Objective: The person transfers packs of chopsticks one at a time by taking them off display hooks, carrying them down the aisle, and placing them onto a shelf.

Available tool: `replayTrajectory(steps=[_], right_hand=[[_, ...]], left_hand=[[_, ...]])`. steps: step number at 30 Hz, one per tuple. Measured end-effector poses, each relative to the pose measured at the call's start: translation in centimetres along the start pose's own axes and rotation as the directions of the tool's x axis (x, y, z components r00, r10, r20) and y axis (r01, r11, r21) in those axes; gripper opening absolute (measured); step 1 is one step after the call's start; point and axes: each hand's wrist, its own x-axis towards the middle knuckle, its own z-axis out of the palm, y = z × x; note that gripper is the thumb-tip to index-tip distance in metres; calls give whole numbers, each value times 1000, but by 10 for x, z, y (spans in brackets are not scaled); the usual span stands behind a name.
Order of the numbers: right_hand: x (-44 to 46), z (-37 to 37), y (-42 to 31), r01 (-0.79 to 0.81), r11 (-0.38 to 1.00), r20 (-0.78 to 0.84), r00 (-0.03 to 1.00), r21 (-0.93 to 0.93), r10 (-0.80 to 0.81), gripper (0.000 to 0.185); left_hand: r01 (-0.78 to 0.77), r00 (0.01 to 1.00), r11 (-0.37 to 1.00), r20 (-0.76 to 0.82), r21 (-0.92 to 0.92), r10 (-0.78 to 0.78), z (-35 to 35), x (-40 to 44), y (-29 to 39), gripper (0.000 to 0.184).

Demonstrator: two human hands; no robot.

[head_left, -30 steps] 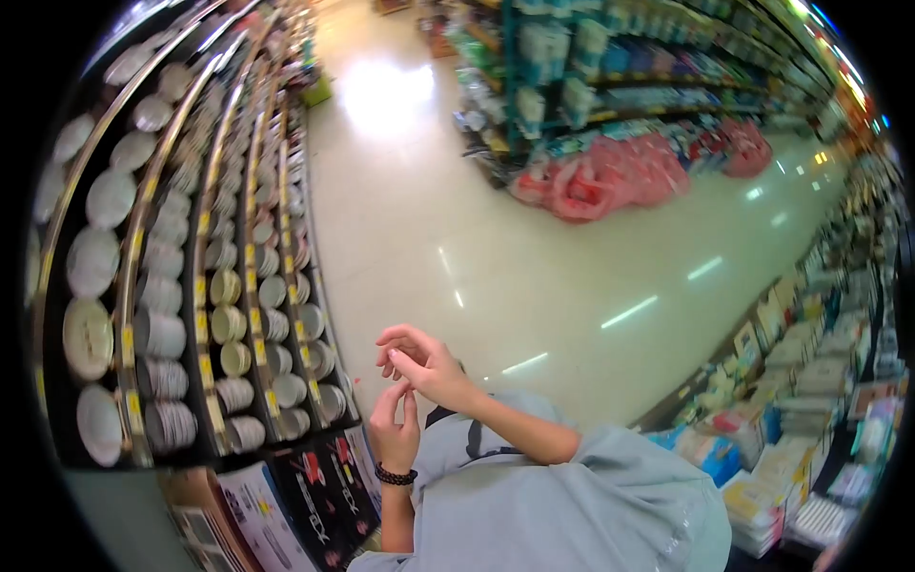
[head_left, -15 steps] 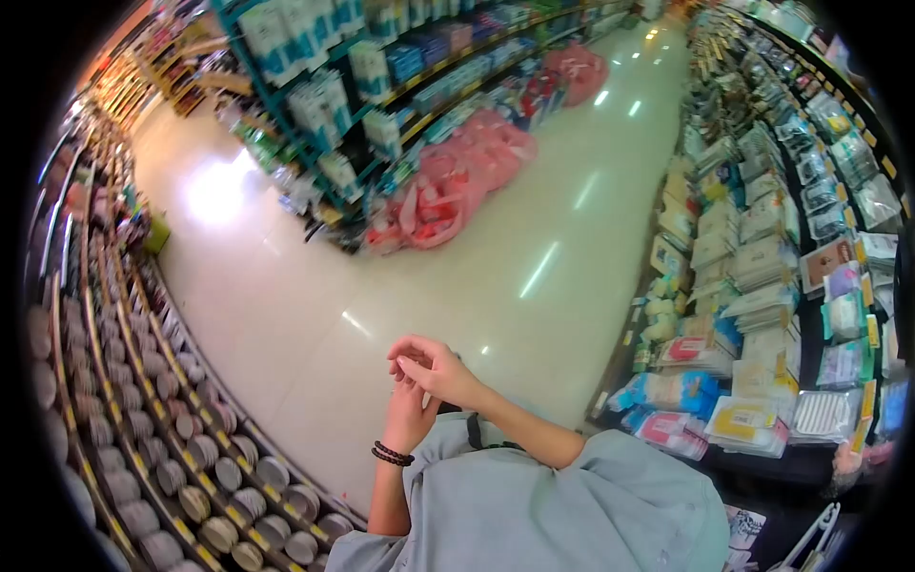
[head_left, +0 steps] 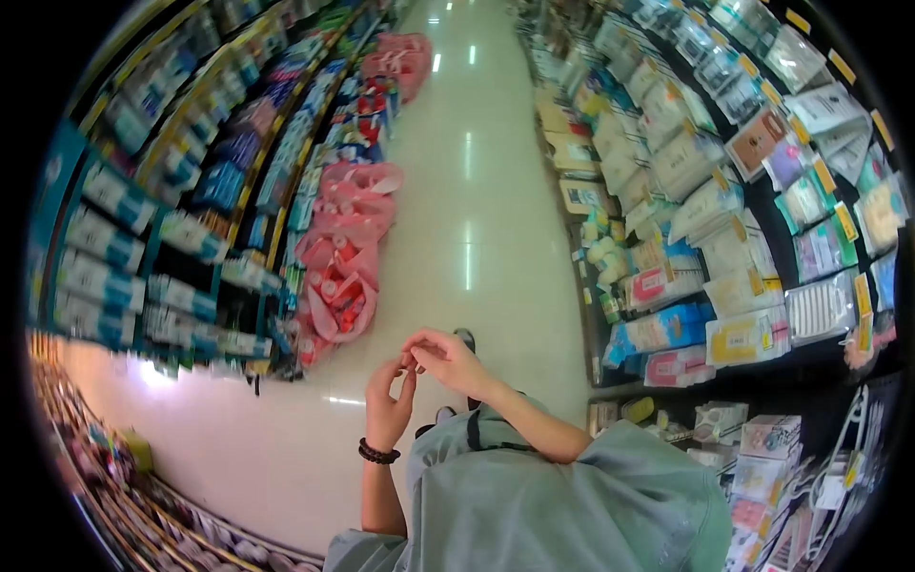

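My left hand [head_left: 389, 408] and my right hand [head_left: 448, 364] meet fingertip to fingertip in front of my body, above the aisle floor. The left fingers curl inward toward the thumb, and a bracelet of dark beads [head_left: 379, 453] circles that wrist. From the right, my other hand bends over with its fingers pinched against the left fingertips. Whether anything small lies between the fingers is hidden. Neither hand touches a shelf or any goods.
A pale, shiny floor [head_left: 477, 248] runs ahead between shelves. Pink bags [head_left: 343, 286] of goods stand along the left shelf [head_left: 219, 219]. On the right, a display [head_left: 667, 191] holds packaged goods, with white hangers [head_left: 843, 458] below. Another shelf [head_left: 181, 524] curves at lower left.
My view has swung to the right, so the aisle now runs straight ahead. The right hand has slid off the back of the left, and they now meet at the fingertips.
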Motion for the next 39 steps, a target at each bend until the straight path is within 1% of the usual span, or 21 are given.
replayTrajectory(steps=[2,4,5,8,9,11,12,13,14,16,18,21,24,25,27,31,33,34,36,37,39], right_hand=[[34,-32,-7,21,995,-33,999,99,-18,16],[70,-65,-14,40,994,-91,995,101,-30,16],[88,-82,-20,40,994,-125,992,102,-27,16],[149,-135,-46,54,992,-186,982,111,-33,16],[170,-154,-60,64,990,-199,979,124,-38,16],[211,-191,-84,57,990,-248,969,129,-23,16],[230,-211,-93,98,988,-265,962,118,-64,16],[247,-230,-98,136,984,-284,954,113,-99,16],[263,-248,-102,168,980,-305,944,111,-127,16],[280,-270,-120,192,964,-401,910,183,-105,16],[299,-297,-133,209,954,-477,875,215,-85,16],[327,-331,-129,150,968,-507,862,199,-29,17],[364,-370,-123,108,981,-458,888,158,-24,15],[378,-382,-124,106,986,-465,885,128,-35,14],[406,-409,-132,100,986,-477,879,136,-23,14],[479,-472,-151,69,991,-507,862,111,-3,14],[519,-498,-169,25,990,-522,851,141,53,14],[540,-513,-180,0,989,-519,851,150,79,14],[581,-538,-197,16,994,-480,877,110,39,14],[598,-548,-204,22,995,-461,887,98,25,14],[631,-565,-215,38,996,-497,868,85,9,14]], left_hand=[[7,999,1000,36,-18,-6,19,43,-2,33],[24,997,1000,73,-18,-23,38,86,1,34],[7,996,999,85,-39,-4,48,111,-1,36],[-15,984,1000,180,3,15,69,190,-1,38],[9,984,1000,179,12,-11,77,217,9,36],[-52,974,998,223,39,42,86,272,27,34],[-75,968,996,244,50,60,92,296,32,33],[-147,953,988,274,44,130,98,320,33,30],[-162,947,986,289,49,141,104,342,38,29],[-188,934,981,318,48,163,116,381,55,28],[-140,931,990,342,-1,132,132,417,52,24],[-101,895,992,429,-69,121,156,469,31,22],[-138,856,990,498,-38,138,178,525,1,22],[-103,850,993,512,-63,121,185,544,-7,21],[-30,839,993,538,-116,88,200,586,-22,21],[3,824,993,562,-120,66,228,686,-52,21],[33,824,991,565,-127,45,238,742,-57,21],[4,837,992,543,-129,67,242,771,-57,21],[-52,858,993,503,-109,100,244,828,-60,22],[-24,865,993,495,-112,77,245,855,-61,22],[-44,873,996,482,-74,75,248,906,-56,21]])
